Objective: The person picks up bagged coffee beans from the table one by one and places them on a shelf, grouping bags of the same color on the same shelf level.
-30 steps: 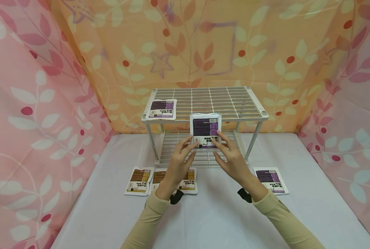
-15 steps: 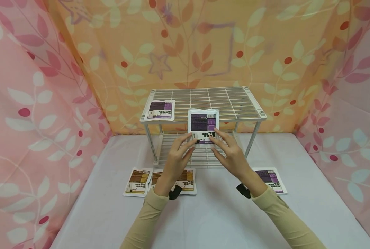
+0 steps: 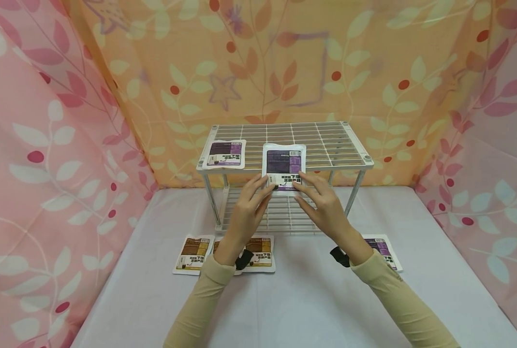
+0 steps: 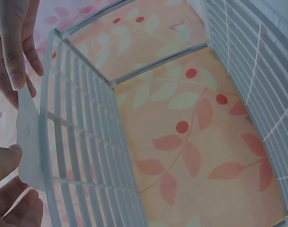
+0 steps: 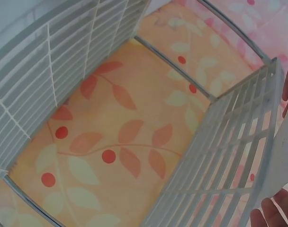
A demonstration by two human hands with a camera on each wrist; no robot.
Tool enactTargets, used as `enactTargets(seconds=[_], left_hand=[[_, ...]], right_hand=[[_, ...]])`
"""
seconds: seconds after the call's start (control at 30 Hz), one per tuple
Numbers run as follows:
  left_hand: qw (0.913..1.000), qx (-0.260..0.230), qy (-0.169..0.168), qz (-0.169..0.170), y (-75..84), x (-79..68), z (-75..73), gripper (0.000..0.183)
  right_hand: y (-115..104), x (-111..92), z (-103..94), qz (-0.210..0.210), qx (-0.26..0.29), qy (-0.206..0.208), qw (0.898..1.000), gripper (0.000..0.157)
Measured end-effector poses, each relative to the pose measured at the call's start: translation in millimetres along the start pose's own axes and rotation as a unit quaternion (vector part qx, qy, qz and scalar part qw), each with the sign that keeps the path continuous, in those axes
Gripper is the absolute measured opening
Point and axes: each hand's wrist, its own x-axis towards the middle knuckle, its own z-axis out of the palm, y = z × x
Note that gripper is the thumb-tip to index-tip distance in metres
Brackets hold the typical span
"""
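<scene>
Both hands hold one flat white packet with a dark purple label, at the front edge of the rack's upper shelf. My left hand pinches its lower left side between thumb and fingers. On the lower right side, my right hand pinches it the same way. The label faces the head camera. In the left wrist view the packet's white underside shows close beside the shelf edge. A second purple packet lies on the upper shelf's left front corner.
The white wire rack has a lower shelf and metal posts. Brown-labelled packets lie on the white table, partly behind the left forearm. Another purple packet lies beyond the right forearm. Floral cloth encloses the table.
Both hands have raised the held packet, from below the upper shelf's front edge to overlapping that shelf in the head view. The other packets stay where they were.
</scene>
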Motion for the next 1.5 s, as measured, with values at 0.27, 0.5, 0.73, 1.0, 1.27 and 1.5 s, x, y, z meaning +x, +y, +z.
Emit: enactTargets(seconds=[0.27, 0.5, 0.73, 1.0, 1.27, 1.5], left_hand=[[0.9995, 0.027, -0.014, -0.007, -0.1, 9.6, -2.2, 0.029], [0.9983, 0.053, -0.021, -0.011, 0.3, 18.2, -2.6, 0.031], [0.9974, 0.061, -0.032, -0.02, -2.1, 24.4, -2.0, 0.033], [0.9957, 0.082, -0.037, -0.019, -5.9, 29.3, -0.7, 0.033], [0.9933, 0.106, -0.044, -0.012, -8.0, 32.3, -0.3, 0.037], [0.9896, 0.129, -0.061, -0.01, -7.4, 37.4, -0.7, 0.039]], right_hand=[[3.8, 10.8, -2.2, -0.007, -0.012, 0.004, 1.0, 0.038], [5.4, 18.5, -2.8, 0.0, -0.03, 0.002, 1.0, 0.036], [5.6, 23.8, -2.4, 0.01, -0.042, 0.0, 0.999, 0.035], [9.0, 27.8, -1.7, 0.02, -0.051, -0.012, 0.998, 0.032], [12.2, 31.6, 0.1, 0.021, -0.086, -0.04, 0.995, 0.036], [14.0, 35.5, -0.9, 0.03, -0.094, -0.066, 0.993, 0.041]])
